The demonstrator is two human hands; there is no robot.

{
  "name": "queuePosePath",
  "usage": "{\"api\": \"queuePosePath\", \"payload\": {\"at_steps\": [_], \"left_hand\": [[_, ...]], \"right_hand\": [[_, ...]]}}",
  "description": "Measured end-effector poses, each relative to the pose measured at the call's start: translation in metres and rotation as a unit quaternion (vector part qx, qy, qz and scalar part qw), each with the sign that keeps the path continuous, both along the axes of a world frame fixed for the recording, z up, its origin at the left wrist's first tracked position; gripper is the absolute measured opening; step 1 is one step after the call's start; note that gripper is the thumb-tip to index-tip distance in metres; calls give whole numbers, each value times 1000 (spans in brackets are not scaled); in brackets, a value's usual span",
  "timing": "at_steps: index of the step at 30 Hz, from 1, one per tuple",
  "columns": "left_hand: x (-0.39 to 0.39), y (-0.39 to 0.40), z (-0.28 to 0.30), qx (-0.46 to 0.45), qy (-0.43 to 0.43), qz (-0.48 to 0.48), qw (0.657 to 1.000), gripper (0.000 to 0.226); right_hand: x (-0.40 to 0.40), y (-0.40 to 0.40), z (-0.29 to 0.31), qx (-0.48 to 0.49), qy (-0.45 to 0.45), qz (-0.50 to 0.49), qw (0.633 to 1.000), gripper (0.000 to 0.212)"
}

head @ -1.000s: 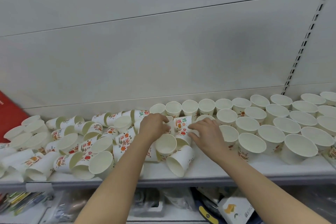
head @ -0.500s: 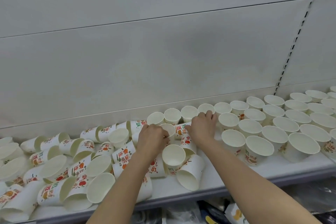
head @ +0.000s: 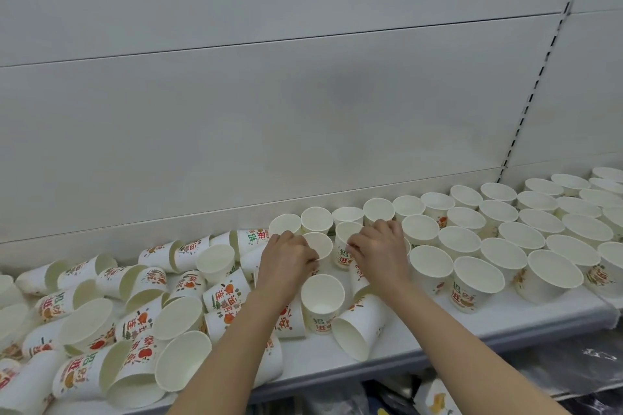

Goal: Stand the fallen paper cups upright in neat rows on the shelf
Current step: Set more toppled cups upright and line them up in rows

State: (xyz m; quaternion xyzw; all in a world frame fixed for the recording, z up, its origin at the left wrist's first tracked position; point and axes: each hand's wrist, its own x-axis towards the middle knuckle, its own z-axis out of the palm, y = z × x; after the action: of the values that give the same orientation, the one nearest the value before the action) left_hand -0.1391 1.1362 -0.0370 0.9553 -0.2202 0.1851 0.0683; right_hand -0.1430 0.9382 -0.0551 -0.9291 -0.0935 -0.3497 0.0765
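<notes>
White paper cups with red and green print cover the white shelf. Upright cups stand in rows on the right half. Fallen cups lie jumbled on the left half. My left hand grips an upright cup near the back, at the left end of the rows. My right hand grips another upright cup just right of it. A lone upright cup stands in front of my hands, and a fallen cup lies beside it near the front edge.
A grey panelled back wall rises behind the shelf, with a slotted upright at the right. Packaged goods lie on the lower shelf beneath the front edge.
Both hands have tipped their cups from lying to upright in the second row. The camera has swung left and lower, bringing more fallen cups into view.
</notes>
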Motion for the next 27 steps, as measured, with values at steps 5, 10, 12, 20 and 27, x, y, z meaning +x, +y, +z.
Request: {"api": "queuePosePath", "payload": {"at_steps": [5,10,12,20,27], "left_hand": [[-9,2,6,-69,40,-3,997,23],[-51,10,21,-177,43,-13,983,20],[-72,9,18,-163,55,-27,985,28],[-90,-8,-9,-89,-5,20,996,13],[-124,-29,-30,-135,-143,26,980,18]], "right_hand": [[6,-14,0,-25,20,60,998,9],[-15,-38,6,120,24,137,983,11],[-30,-51,4,152,45,170,973,13],[-49,-64,-3,3,65,223,973,18],[-38,-45,1,-47,-62,167,983,17]]}}
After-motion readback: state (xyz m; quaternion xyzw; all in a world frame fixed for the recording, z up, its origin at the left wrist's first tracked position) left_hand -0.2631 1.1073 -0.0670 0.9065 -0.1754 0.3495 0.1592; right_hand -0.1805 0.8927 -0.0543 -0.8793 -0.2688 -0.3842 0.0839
